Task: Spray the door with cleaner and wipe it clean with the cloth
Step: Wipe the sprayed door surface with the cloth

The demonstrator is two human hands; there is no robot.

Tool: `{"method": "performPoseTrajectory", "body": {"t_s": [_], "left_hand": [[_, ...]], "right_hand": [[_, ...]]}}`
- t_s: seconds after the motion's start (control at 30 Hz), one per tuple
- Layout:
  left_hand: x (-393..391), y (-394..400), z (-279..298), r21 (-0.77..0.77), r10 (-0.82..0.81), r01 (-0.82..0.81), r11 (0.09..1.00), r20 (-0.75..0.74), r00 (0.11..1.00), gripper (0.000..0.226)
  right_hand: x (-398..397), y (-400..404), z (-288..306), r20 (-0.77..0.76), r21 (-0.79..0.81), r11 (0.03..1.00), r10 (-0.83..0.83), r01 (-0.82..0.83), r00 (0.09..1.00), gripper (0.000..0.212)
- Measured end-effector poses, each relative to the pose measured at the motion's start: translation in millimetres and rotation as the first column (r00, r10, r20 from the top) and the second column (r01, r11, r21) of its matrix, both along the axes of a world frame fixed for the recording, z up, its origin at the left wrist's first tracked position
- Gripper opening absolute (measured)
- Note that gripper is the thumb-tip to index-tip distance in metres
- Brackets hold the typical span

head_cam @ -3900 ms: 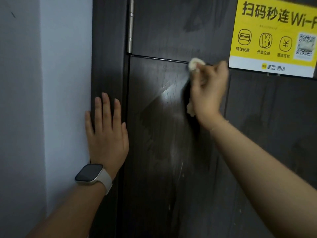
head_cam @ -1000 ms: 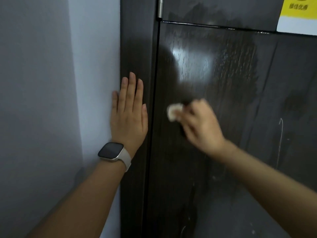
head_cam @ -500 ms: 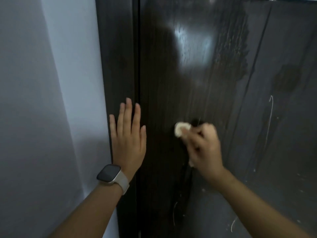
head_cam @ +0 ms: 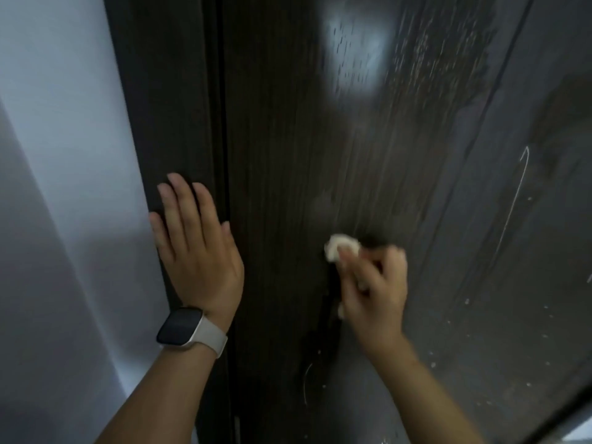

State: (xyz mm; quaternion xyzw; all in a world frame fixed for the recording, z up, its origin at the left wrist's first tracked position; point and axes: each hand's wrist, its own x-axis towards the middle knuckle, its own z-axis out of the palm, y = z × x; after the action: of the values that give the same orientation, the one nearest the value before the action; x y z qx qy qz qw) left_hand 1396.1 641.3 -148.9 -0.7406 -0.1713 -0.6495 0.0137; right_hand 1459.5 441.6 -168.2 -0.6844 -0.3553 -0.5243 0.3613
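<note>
Head view: right hand (head_cam: pixel 373 285) bunches the cloth (head_cam: pixel 340 246), fingers curled round it, pressing it on the wet door (head_cam: pixel 400 174) to wipe. Left hand (head_cam: pixel 197 240), fingers straight, lies flat on the frame (head_cam: pixel 166 91), probably for balance.

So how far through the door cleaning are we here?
Spraying looks done: the door shows wet streaks. Wiping is in hand: the right hand rubs the cloth mid-panel while the left hand braces on the frame. White specks lower right remain.

Dim, motion-blurred; glare on door (head_cam: pixel 355 52)
</note>
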Motion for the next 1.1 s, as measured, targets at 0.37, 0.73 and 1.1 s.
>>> {"method": "performPoseTrajectory", "body": {"t_s": [0.37,0.73,1.1], "left_hand": [[0.7,1.6,-0.7,0.009,0.023,-0.023,1.000,0.006,1.000,0.054],[1.5,0.5,-1.0,0.009,0.010,-0.010,1.000,0.025,1.000,0.052],[2.0,-0.8,-1.8,-0.012,-0.007,0.007,1.000,0.022,1.000,0.052]], "right_hand": [[-14.4,2.1,-11.1,-0.197,0.048,0.999,0.023,-0.014,0.980,0.027],[-27.2,11.4,-19.6,-0.317,0.161,0.987,0.049,0.002,0.947,0.021],[-15.8,46.7,-5.0,-0.187,0.410,0.911,0.040,0.041,0.982,0.029]]}}
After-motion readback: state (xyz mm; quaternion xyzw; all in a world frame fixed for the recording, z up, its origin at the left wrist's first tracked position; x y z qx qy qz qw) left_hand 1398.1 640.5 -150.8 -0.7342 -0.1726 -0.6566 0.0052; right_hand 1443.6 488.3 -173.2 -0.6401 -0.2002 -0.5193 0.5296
